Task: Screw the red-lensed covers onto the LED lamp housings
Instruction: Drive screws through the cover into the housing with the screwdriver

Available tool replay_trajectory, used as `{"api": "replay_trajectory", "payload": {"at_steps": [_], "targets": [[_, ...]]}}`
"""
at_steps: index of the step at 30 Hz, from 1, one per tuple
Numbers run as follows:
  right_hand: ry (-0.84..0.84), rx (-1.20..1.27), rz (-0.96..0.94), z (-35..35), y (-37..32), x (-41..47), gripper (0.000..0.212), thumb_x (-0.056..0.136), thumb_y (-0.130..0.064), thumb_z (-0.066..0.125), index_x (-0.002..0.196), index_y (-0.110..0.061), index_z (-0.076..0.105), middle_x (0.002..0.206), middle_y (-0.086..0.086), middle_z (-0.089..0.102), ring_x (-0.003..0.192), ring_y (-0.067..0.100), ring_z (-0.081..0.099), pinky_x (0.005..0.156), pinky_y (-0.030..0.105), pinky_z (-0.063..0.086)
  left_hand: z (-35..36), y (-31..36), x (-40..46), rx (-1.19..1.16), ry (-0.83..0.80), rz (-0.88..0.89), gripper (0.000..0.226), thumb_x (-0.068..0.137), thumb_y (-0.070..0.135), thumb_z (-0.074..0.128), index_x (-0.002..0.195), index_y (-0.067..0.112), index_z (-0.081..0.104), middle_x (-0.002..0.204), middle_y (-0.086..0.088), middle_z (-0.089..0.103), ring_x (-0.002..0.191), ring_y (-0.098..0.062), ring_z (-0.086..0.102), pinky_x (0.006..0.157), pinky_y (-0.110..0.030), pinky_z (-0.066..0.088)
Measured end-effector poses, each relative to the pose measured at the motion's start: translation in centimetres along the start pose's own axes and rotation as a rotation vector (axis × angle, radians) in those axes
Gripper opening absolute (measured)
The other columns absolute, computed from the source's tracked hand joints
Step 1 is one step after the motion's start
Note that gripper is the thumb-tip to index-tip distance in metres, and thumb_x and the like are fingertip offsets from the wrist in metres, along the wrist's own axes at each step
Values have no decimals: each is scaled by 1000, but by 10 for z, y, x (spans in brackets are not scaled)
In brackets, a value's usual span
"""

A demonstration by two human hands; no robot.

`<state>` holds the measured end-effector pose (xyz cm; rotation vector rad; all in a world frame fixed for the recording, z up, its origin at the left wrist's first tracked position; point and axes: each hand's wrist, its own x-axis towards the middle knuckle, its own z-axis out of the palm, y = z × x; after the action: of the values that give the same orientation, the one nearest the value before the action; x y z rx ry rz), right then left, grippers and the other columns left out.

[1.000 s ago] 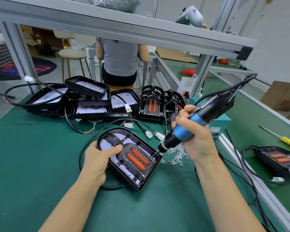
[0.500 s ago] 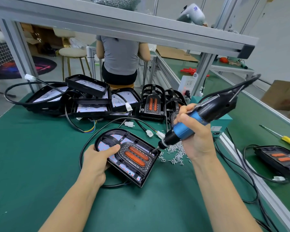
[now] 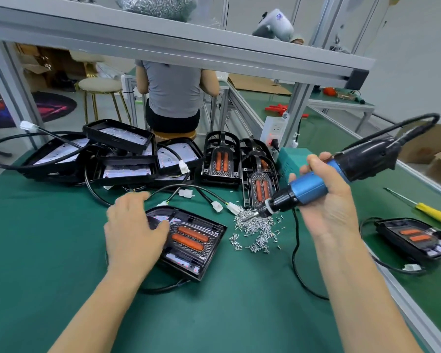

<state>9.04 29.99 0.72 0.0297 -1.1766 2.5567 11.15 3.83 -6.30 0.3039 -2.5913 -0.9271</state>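
Black lamp [image 3: 189,240] under flat left hand [image 3: 134,230] | right hand [image 3: 326,197] grips screwdriver [image 3: 316,184] | tip over screws [image 3: 255,230]

A green-topped desk [image 3: 49,250] with a metal edge rail carries everything here. A loose heap of small silver screws [image 3: 256,229] lies on the mat, the landmark for the rest. Just left of the screws rests a lamp [image 3: 191,240] with its red-lensed cover on, a black cable trailing from under it. Behind the screws, two spare covers [image 3: 259,187] stand close together, and farther left behind them sits a pile of open housings [image 3: 120,154] tangled with cables. Well right of the screws lies another covered lamp [image 3: 418,238], with a yellow-handled screwdriver [image 3: 433,215] beyond it.
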Motion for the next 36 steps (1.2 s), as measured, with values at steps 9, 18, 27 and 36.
{"api": "replay_trajectory", "payload": {"at_steps": [9, 18, 27, 36], "targets": [[-164, -91, 204, 1, -6, -1, 8, 70, -17, 65, 68, -24, 62, 106, -2, 74, 102, 17, 68, 98, 45, 47, 27, 95, 12, -380, -363, 322, 16, 85, 11, 63, 80, 24, 69, 75, 20, 63, 71, 5, 56, 69, -13, 41], [-15, -200, 86, -4, -5, -4, 16, 63, -7, 74, 66, -22, 69, 67, -4, 60, 56, 8, 57, 57, 21, 49, 77, 115, 33, 220, -637, 438, 20, 85, 9, 60, 90, 23, 74, 93, 8, 70, 96, -18, 60, 104, -41, 32], [75, -198, 28, -7, -8, -5, 21, 61, -12, 74, 77, -20, 64, 71, -4, 58, 58, 9, 54, 57, 20, 46, 114, 104, 21, 540, -595, 563, 14, 86, 13, 59, 93, 18, 70, 95, 1, 71, 92, -21, 61, 98, -40, 28], [76, -192, 29, -9, -4, -7, 25, 60, -5, 78, 75, -21, 66, 71, -5, 59, 56, 8, 56, 55, 20, 47, 127, 105, 14, 684, -520, 664, 8, 89, 13, 55, 83, 15, 61, 81, -4, 64, 79, -22, 54, 89, -37, 28]]}}
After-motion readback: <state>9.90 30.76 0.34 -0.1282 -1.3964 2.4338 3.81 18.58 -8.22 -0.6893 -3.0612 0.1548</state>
